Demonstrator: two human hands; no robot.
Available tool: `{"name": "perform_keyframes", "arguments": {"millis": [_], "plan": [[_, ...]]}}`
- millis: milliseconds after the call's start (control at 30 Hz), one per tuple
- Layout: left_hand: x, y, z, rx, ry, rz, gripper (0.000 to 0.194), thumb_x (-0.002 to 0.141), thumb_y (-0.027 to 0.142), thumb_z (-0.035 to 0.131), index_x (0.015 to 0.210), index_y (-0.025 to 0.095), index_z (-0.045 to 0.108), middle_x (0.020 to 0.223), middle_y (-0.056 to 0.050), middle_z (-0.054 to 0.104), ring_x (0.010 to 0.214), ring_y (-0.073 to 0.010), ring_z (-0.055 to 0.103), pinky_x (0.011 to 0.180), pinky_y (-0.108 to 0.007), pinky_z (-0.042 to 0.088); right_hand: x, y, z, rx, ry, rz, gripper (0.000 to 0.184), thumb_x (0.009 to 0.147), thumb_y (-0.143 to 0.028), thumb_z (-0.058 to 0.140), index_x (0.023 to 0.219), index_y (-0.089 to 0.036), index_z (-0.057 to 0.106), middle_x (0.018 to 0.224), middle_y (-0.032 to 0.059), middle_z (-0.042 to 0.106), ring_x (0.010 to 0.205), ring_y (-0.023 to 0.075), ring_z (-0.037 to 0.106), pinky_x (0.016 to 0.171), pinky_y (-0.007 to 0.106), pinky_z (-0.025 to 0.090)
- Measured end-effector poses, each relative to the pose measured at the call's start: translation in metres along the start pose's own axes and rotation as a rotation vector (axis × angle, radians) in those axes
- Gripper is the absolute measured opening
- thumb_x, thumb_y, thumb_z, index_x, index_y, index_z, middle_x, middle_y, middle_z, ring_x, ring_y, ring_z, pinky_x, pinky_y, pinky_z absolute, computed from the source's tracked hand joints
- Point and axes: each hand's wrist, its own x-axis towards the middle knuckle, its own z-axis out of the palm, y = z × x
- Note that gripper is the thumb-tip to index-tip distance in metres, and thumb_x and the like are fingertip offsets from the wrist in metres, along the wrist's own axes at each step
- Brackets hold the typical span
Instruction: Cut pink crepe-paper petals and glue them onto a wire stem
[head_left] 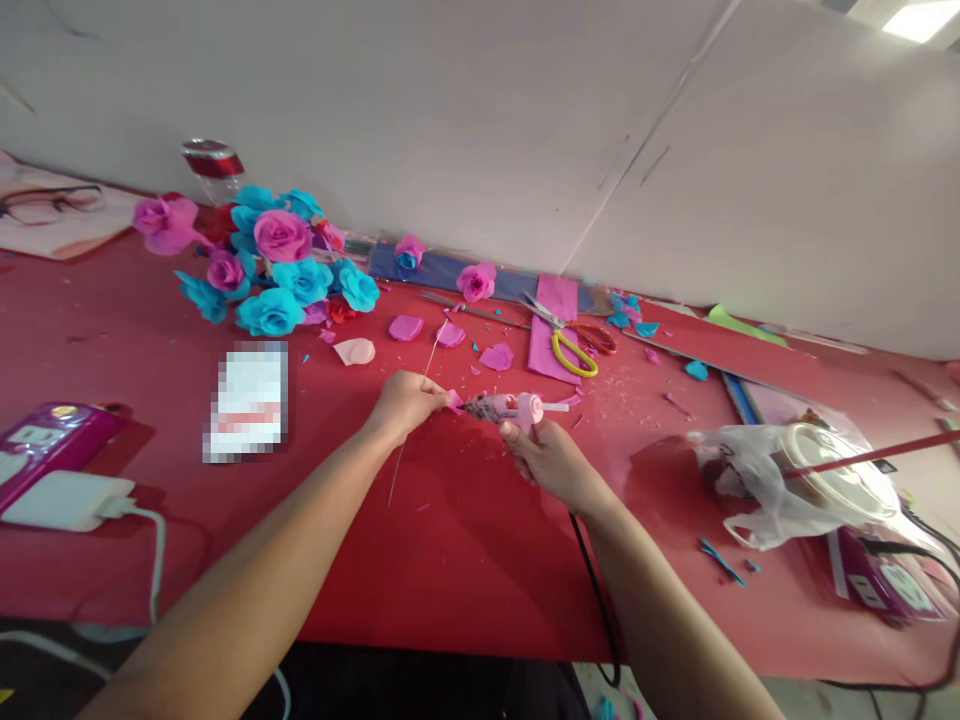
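Observation:
My left hand (403, 408) pinches a small pink paper petal (454, 401) at its fingertips. A thin wire stem (431, 358) runs past the same fingers; whether they grip it too is hard to tell. My right hand (553, 462) is wrapped round a pink glue gun (529, 410), its dark nozzle at the petal and a glue stick out of its back. Just beyond my hands lie loose pink petals (406, 328), a strip of pink crepe paper (552, 350) and yellow-handled scissors (574, 355).
Pink and blue paper flowers (282, 236) stand at the back left. A purple power strip (56, 445) with a white charger (67, 500) is at left. At right are a plastic bag with a tub (840, 470) and another power strip (885, 585). A black cord (589, 560) hangs over the front edge.

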Motion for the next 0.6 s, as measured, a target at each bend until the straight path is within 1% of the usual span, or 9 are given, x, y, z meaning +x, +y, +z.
{"name": "perform_keyframes", "arguments": {"millis": [100, 200, 400, 600], "plan": [[-0.001, 0.001, 0.0, -0.027, 0.0, -0.003, 0.017, 0.055, 0.032, 0.075, 0.059, 0.016, 0.069, 0.062, -0.004, 0.067, 0.061, -0.0162, 0.057, 0.058, -0.026, 0.04, 0.0, 0.002, -0.002, -0.011, 0.006, -0.005, 0.05, 0.08, -0.066, 0.049, 0.059, -0.022, 0.039, 0.041, -0.0055, 0.039, 0.037, 0.0084, 0.036, 0.039, 0.023, 0.028], [-0.001, 0.001, 0.0, -0.018, 0.015, -0.003, 0.013, 0.055, 0.028, 0.074, 0.058, 0.017, 0.068, 0.067, -0.005, 0.069, 0.064, -0.0167, 0.058, 0.06, -0.026, 0.041, 0.0, 0.0, -0.006, -0.001, 0.006, -0.012, 0.049, 0.081, -0.066, 0.048, 0.06, -0.022, 0.039, 0.042, -0.0057, 0.039, 0.038, 0.0082, 0.036, 0.039, 0.023, 0.028], [0.0, 0.0, 0.0, 0.007, 0.005, 0.016, 0.008, 0.056, 0.026, 0.071, 0.058, 0.018, 0.069, 0.069, -0.005, 0.07, 0.065, -0.0171, 0.06, 0.06, -0.026, 0.041, -0.003, -0.007, -0.015, 0.075, 0.063, -0.027, 0.045, 0.081, -0.063, 0.05, 0.064, -0.022, 0.038, 0.047, -0.008, 0.033, 0.039, 0.0074, 0.034, 0.039, 0.022, 0.025], [-0.002, 0.003, -0.003, 0.099, 0.012, 0.058, 0.008, 0.058, 0.025, 0.069, 0.064, 0.018, 0.07, 0.062, -0.002, 0.067, 0.064, -0.0172, 0.058, 0.06, -0.026, 0.039, -0.003, -0.003, -0.006, -0.013, -0.01, -0.005, 0.043, 0.082, -0.059, 0.052, 0.063, -0.022, 0.043, 0.043, -0.0055, 0.04, 0.039, 0.0089, 0.037, 0.04, 0.023, 0.028]]}}
